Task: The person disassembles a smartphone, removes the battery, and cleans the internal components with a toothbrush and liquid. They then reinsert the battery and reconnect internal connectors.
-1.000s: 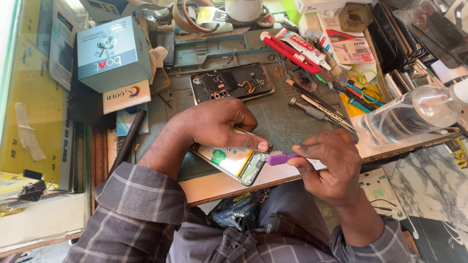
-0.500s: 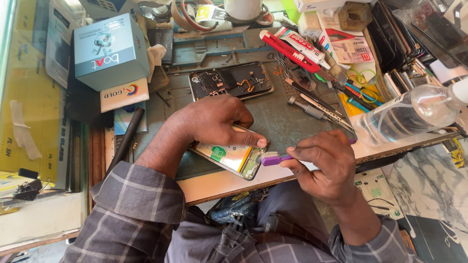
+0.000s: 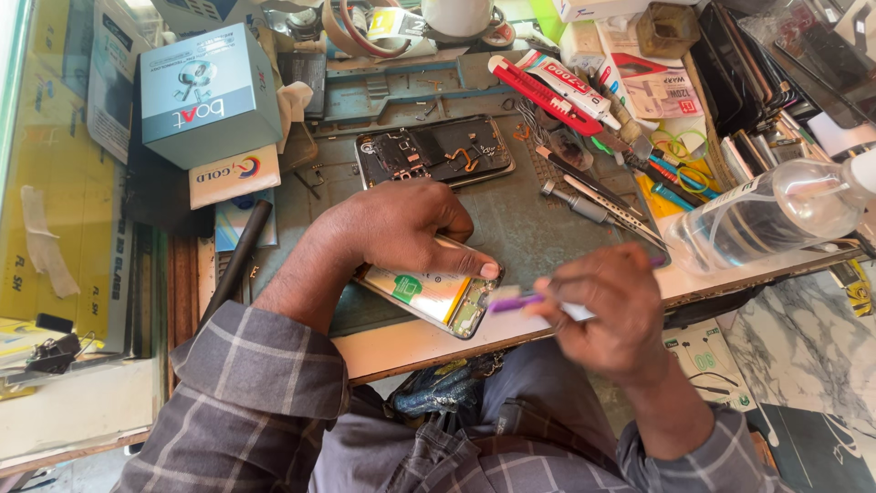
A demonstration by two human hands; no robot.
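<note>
Not much has shifted since the earlier frame: the right hand (image 3: 607, 315) looks blurrier now, so it's probably being wiggled, while the left hand (image 3: 401, 228) is kept planted. The opened phone (image 3: 429, 297) is pinned at lower centre of the frame, on the mat (image 3: 520, 219) by the bench edge, with the thumb pressed flat near its right end. Its long axis runs from upper left down to lower right. A purple tool (image 3: 513, 301) is pinched in the right fingers, tip pointed left and touching the phone's lower right corner. A second opened phone (image 3: 433, 151) is left lying above.
</note>
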